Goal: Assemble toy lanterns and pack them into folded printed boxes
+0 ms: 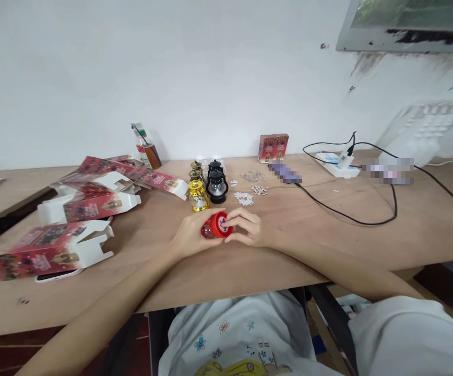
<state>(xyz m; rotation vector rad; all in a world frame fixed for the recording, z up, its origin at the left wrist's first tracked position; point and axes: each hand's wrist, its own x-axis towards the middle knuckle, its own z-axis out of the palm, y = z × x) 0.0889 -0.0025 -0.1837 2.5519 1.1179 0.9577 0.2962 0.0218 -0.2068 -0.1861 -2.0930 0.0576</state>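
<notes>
My left hand (pixel 189 232) is wrapped round a small red lantern (pixel 217 224), tipped so that its round base faces right and toward me. Inside the rim of that base shows a pale disc with dark spots. My right hand (pixel 248 228) has its bent fingertips at the base, with the thumb by the lower rim; anything tiny between them is hidden. Just beyond my hands stand gold lanterns (pixel 198 197) and black lanterns (pixel 217 187), upright in rows. To their right lie white plastic pieces (pixel 243 198) and a heap of small silvery discs (pixel 259 190).
Opened red printed boxes (pixel 50 245) cover the left side, one over a phone (pixel 60 275). A bottle (pixel 148 151) and a closed red box (pixel 273 148) stand near the wall. Behind the discs lie tiny parts (pixel 253 176). Black cables (pixel 367 223) run from a power strip (pixel 338 166).
</notes>
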